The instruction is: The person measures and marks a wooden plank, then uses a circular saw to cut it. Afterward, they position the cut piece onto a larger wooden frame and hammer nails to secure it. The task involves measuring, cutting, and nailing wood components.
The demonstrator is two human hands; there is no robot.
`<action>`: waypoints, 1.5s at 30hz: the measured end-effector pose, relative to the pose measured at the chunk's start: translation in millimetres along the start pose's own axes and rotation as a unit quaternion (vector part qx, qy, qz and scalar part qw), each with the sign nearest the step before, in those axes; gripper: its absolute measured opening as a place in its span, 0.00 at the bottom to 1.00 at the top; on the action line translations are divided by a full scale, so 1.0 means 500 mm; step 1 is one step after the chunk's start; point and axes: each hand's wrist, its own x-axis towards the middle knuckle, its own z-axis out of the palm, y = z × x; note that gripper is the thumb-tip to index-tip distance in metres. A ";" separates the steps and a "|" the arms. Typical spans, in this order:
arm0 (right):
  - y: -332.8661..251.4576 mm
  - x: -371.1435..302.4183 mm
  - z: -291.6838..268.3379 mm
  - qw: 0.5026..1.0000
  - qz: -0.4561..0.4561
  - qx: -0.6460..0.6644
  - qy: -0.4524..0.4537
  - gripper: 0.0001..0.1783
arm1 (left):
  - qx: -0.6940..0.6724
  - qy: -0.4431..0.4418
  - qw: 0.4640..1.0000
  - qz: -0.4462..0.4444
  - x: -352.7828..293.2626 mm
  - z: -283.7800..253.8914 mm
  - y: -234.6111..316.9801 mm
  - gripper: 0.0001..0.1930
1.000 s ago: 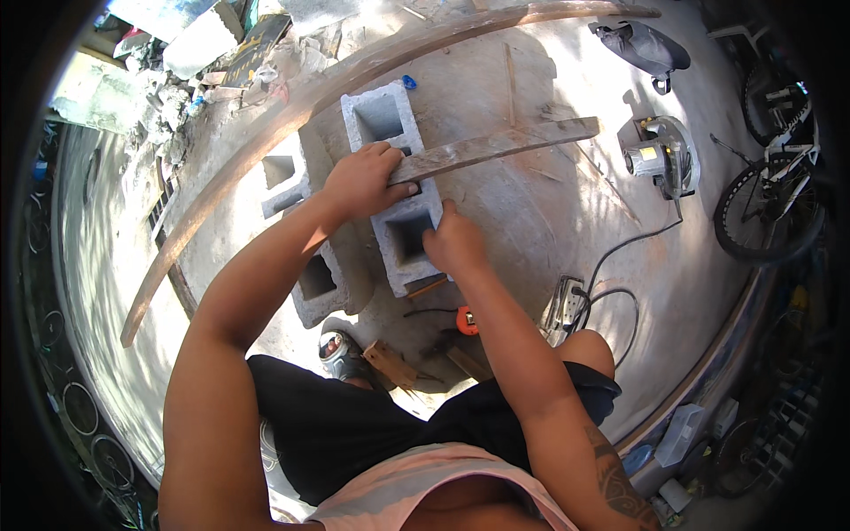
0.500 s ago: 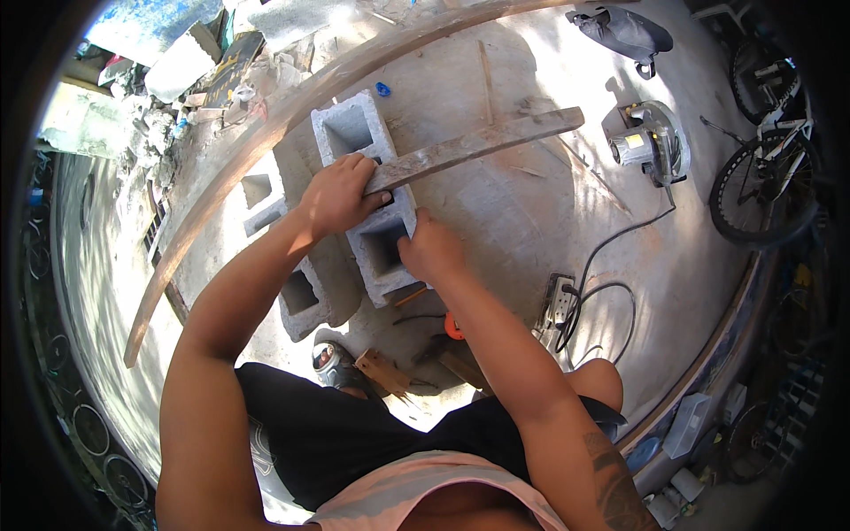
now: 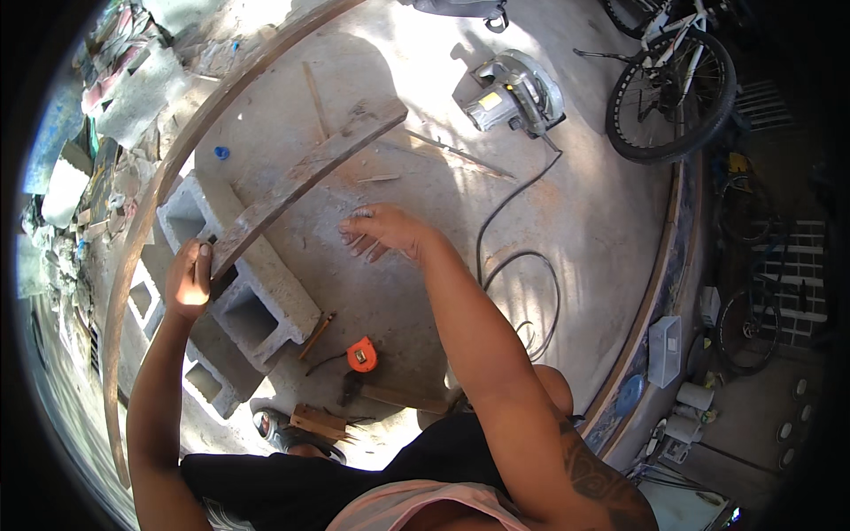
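While your left hand (image 3: 189,281) grips the wooden plank's (image 3: 301,177) near end on the concrete block (image 3: 243,279) | your right hand (image 3: 382,232) hovers open, fingers spread, over the concrete floor (image 3: 549,221).

A wooden plank (image 3: 301,181) is lying on the concrete block (image 3: 239,265); a tape measure (image 3: 361,355) is sitting near-right, a circular saw (image 3: 513,93) far right.
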 end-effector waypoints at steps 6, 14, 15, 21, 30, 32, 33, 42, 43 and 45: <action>0.035 -0.093 -0.455 0.669 -0.067 -0.238 0.701 0.31 | 0.082 0.058 0.995 0.031 0.017 0.034 0.049 0.15; -0.028 -0.054 -0.680 0.684 0.039 -0.427 0.590 0.57 | 0.118 0.040 0.992 0.026 0.020 0.010 0.059 0.13; -0.035 -0.052 -0.691 0.689 0.062 -0.422 0.586 0.59 | 0.118 0.044 0.992 0.029 0.025 0.007 0.069 0.12; -0.036 -0.043 -0.655 0.682 0.136 -0.426 0.578 0.43 | 0.137 0.006 0.990 -0.010 0.012 -0.012 0.077 0.09; 0.010 -0.130 -0.541 0.785 -0.058 -0.018 0.616 0.20 | 0.186 -0.013 0.981 -0.055 0.006 0.004 0.064 0.12; 0.057 -0.221 -0.504 0.799 -0.173 0.129 0.562 0.17 | 0.166 -0.023 0.984 -0.054 0.016 0.000 0.065 0.13; 0.077 -0.269 -0.443 0.801 -0.206 0.179 0.532 0.18 | 0.155 -0.021 0.986 -0.055 0.010 0.002 0.062 0.13; -0.014 -0.492 -0.062 0.915 -0.049 0.256 0.308 0.26 | 0.094 -0.025 0.994 -0.055 0.022 0.002 0.063 0.13; -0.019 -0.497 -0.020 0.917 -0.028 0.247 0.312 0.27 | 0.108 -0.019 0.993 -0.048 0.022 -0.001 0.065 0.13; -0.040 -0.528 0.058 0.922 -0.006 0.238 0.304 0.28 | 0.147 -0.020 0.988 -0.038 0.019 -0.006 0.063 0.15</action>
